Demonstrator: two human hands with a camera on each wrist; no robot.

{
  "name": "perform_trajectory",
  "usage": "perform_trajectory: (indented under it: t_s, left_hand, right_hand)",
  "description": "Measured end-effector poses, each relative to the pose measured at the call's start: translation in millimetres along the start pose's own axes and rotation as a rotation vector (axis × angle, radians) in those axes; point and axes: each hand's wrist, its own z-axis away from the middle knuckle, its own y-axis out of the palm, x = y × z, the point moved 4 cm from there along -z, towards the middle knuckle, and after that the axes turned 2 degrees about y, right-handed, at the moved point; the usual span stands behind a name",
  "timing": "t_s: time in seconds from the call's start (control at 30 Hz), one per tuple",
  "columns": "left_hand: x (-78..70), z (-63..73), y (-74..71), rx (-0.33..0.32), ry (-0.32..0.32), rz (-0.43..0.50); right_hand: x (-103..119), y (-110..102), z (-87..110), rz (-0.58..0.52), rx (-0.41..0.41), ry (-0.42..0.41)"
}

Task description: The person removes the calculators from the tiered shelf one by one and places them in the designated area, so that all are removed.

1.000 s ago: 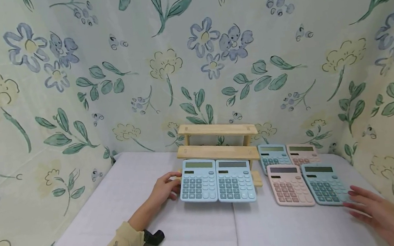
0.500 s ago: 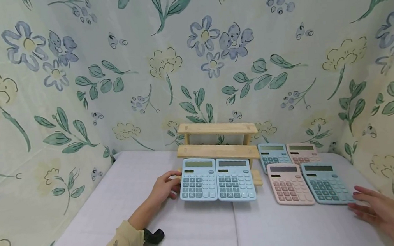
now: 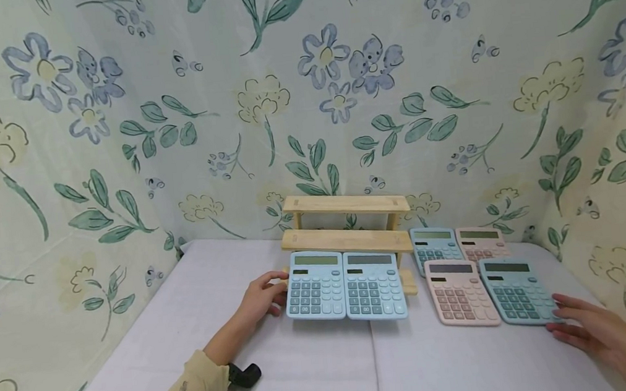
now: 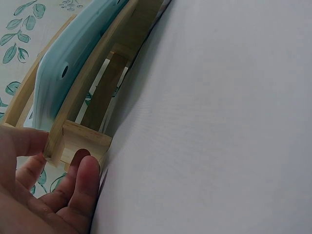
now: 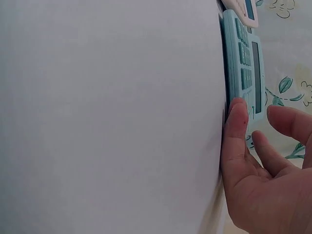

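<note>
Two light blue calculators (image 3: 314,285) (image 3: 375,286) lean side by side on the lowest step of a wooden tiered stand (image 3: 345,240). At the stand's left end, my left hand (image 3: 257,301) grips the wood with curled fingers; in the left wrist view, the fingertips (image 4: 87,173) lie around the end of the lower step, beside a calculator's edge (image 4: 61,68). Over on the right, a blue-green calculator (image 3: 514,293) lies on the table. My right hand (image 3: 595,327) is at its lower right corner, fingers loosely spread, with a fingertip (image 5: 238,114) touching the calculator's edge.
Left of the blue-green calculator lies a pink calculator (image 3: 458,294). Behind them are another blue calculator (image 3: 434,244) and a pink calculator (image 3: 480,240). A white cloth covers the table (image 3: 306,370). Floral curtain (image 3: 199,106) hangs around the back and sides.
My right hand drew slightly away to the right, then came back to the blue-green calculator's corner. The left hand, the stand and the calculators have stayed put.
</note>
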Motion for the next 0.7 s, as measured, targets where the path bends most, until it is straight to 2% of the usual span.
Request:
perform_trajectory:
  t_s: [0.4,0.7]
  left_hand:
    - [-0.9,0.0,0.2,-0.001,0.003,0.004]
    - [0.3,0.5,0.9,-0.005,0.002,-0.005]
  right_hand:
    - [2.2,6.6,-2.0,0.083,0.009,-0.031]
    - [1.1,7.7,-2.1,0.084,0.010,-0.018]
